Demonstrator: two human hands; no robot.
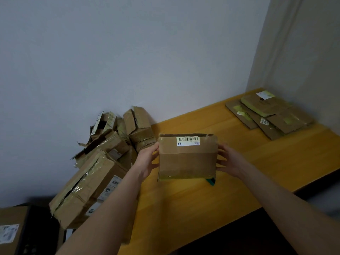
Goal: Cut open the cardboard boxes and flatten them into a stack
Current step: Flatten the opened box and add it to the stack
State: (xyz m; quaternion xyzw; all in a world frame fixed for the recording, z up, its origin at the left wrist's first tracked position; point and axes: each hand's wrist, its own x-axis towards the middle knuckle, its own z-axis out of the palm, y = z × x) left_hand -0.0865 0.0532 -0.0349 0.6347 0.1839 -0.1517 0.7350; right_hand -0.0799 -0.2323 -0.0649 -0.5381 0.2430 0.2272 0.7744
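Note:
I hold a small brown cardboard box upright above the wooden table, its barcode label near the top edge and clear tape along its bottom. My left hand grips its left side and my right hand grips its right side, fingers wrapped behind. A green object pokes out on the table just under the box's lower right corner; most of it is hidden. A stack of flattened cardboard lies at the table's far right corner.
A pile of several taped, torn cardboard boxes leans against the white wall on the left. Another box with a label sits at the lower left. The wall corner closes the table's right end.

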